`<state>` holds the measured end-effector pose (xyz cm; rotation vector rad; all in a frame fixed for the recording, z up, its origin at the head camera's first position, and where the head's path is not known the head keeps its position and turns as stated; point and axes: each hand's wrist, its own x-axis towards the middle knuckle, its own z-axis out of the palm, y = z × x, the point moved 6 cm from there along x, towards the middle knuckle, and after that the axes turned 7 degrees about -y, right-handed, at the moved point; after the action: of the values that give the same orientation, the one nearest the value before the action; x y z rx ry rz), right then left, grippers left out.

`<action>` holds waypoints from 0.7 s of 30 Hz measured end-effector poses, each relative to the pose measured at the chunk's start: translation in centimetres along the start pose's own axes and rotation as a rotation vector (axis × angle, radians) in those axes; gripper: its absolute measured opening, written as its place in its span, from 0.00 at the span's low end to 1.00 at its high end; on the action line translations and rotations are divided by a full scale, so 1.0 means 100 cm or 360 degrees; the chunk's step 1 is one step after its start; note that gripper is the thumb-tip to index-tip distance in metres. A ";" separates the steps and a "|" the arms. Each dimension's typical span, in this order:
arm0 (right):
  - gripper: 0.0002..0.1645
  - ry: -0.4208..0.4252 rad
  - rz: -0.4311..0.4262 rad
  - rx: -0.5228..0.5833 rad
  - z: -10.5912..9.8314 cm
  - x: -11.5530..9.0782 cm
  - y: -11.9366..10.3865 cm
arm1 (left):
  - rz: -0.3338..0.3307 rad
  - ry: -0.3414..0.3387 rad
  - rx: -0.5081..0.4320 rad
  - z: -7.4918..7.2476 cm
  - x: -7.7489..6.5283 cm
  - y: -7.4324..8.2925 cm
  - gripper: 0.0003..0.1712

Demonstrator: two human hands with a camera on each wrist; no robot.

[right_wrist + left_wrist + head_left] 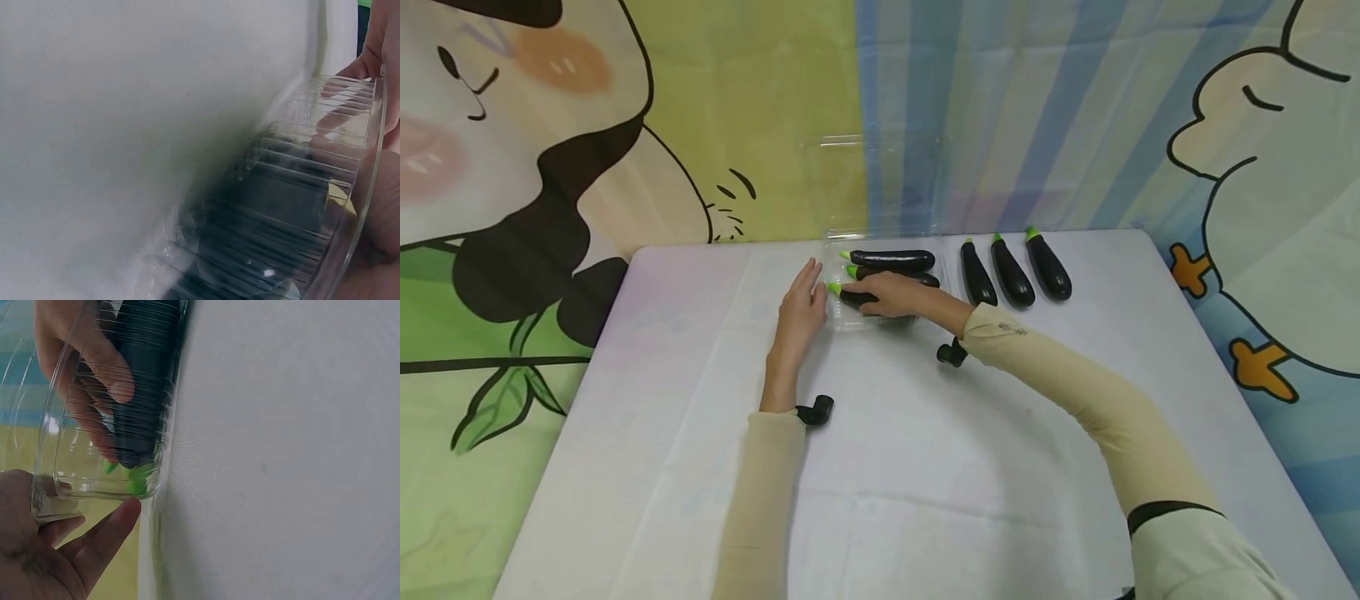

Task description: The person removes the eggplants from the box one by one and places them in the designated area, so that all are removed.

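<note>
A clear plastic clamshell box [853,322] sits at the table's back edge with its lid raised. Inside lie three dark eggplants with green stems: a rear one [895,260], a middle one [925,279] and a front one [852,297]. My right hand [891,293] reaches into the box and grips the front eggplant, thumb on its near side, as the left wrist view shows through the ribbed wall. My left hand [800,315] touches the box's left end, fingers extended, thumb at the lower corner [128,512]. The right wrist view is partly blocked by the box wall.
Three more eggplants lie to the right of the box: one nearest it [977,275], a middle one [1012,273] and an outer one [1049,267]. A white cloth [910,467] covers the table. Behind it hangs a cartoon-printed curtain [760,108].
</note>
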<state>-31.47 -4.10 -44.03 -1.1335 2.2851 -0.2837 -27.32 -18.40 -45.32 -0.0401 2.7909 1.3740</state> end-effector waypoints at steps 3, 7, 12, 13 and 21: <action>0.36 0.0013 0.0020 0.0019 0.000 0.001 0.001 | -0.0012 -0.0001 0.0002 0.000 0.000 0.000 0.27; 0.37 0.0034 0.0082 0.0046 0.001 0.001 0.004 | -0.0015 0.0006 0.0008 0.001 0.000 0.000 0.28; 0.37 0.0049 0.0103 0.0031 0.002 0.000 0.004 | -0.0023 0.0012 0.0015 0.001 0.001 0.000 0.27; 0.37 0.0052 0.0103 0.0019 0.002 0.000 0.003 | -0.0028 0.0010 0.0008 0.001 0.001 0.000 0.27; 0.35 0.0146 0.0121 -0.0113 -0.002 -0.004 0.000 | -0.0037 -0.0004 -0.0017 0.000 0.001 0.001 0.28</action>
<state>-31.38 -3.80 -43.76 -1.0857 2.4303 -0.2307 -27.39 -18.32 -45.29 -0.0704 2.7721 1.3826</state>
